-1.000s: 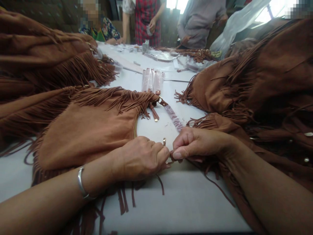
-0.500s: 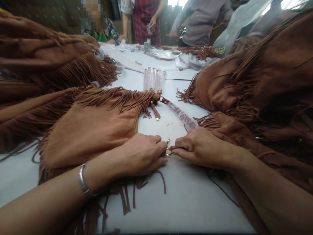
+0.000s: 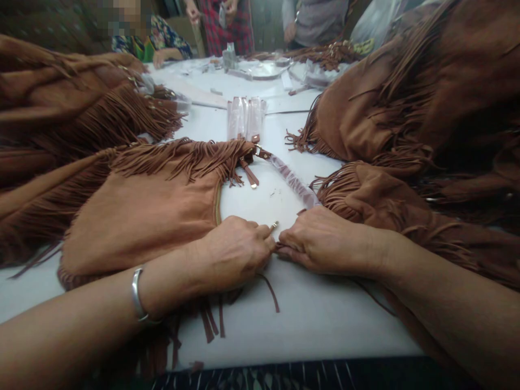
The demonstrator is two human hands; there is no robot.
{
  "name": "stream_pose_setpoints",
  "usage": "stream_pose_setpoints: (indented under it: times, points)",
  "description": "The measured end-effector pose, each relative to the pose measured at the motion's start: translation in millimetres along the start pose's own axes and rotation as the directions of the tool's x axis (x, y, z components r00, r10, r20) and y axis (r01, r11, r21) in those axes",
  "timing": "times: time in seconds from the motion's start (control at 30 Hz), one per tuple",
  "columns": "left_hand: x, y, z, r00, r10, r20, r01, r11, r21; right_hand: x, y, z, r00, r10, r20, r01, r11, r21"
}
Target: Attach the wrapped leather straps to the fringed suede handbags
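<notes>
While my hands nearly meet over the white table point(image 3: 312, 319), my left hand point(image 3: 233, 252) pinches a small gold-coloured clasp point(image 3: 275, 224), its tip showing above my grip. My right hand point(image 3: 325, 241) is closed on something hard to make out, perhaps a thin suede strap end. A fringed tan suede bag point(image 3: 138, 216) lies just beside my left hand, and a co-worker in a plaid apron point(image 3: 225, 27) stands at the far end, cut off by the frame.
</notes>
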State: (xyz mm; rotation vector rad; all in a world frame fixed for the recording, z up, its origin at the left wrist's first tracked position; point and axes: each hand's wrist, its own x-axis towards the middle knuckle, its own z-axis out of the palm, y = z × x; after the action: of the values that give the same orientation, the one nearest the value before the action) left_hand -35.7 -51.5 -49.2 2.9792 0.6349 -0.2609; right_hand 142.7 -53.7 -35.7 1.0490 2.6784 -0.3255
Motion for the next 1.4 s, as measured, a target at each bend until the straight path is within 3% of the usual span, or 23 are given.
stream_pose_setpoints:
  times: [0.17, 0.47, 0.6, 0.7, 0.87, 1.03, 1.2, 1.3, 1.4]
  points:
    - [-4, -2, 12.2, 0.996, 0.009, -0.085, -0.011, 1.000, -0.023, 0, -6, 2, 0.998, 0.065, 0.016, -0.065, 0.997, 0.035]
    - [-8, -4, 20.3, 0.971, -0.137, -0.195, 0.109, 0.983, -0.150, 0, -10, 10, 0.981, 0.181, -0.070, -0.178, 0.983, 0.050]
    - [-13, 1, 15.9, 0.955, -0.184, -0.232, 0.164, 0.981, -0.102, -7, -12, 11, 0.966, 0.143, -0.215, -0.147, 0.989, -0.004]
    - [-14, 5, 12.3, 0.954, -0.129, -0.271, 0.136, 0.991, 0.004, -10, -12, 12, 0.964, 0.061, -0.259, -0.085, 0.993, -0.081]
    - [-9, 10, 10.6, 0.980, -0.102, -0.168, 0.097, 0.995, -0.037, -10, -17, 10, 0.989, 0.004, -0.151, -0.019, 0.995, -0.100]
    - [-6, 9, 13.3, 0.979, -0.129, -0.160, 0.120, 0.991, -0.062, -9, -28, 17, 0.980, 0.140, -0.144, -0.152, 0.986, -0.071]
    - [-6, 7, 12.2, 0.975, -0.155, -0.158, 0.141, 0.985, -0.096, -16, -34, 31, 0.931, 0.277, -0.236, -0.284, 0.959, 0.007]
    - [-11, 9, 6.3, 0.957, -0.213, -0.199, 0.197, 0.976, -0.097, -17, -27, 24, 0.931, 0.270, -0.248, -0.240, 0.960, 0.145]
    - [-20, 14, -2.4, 0.920, -0.294, -0.259, 0.290, 0.956, -0.052, -12, -13, 0, 0.937, 0.234, -0.259, -0.141, 0.932, 0.333]
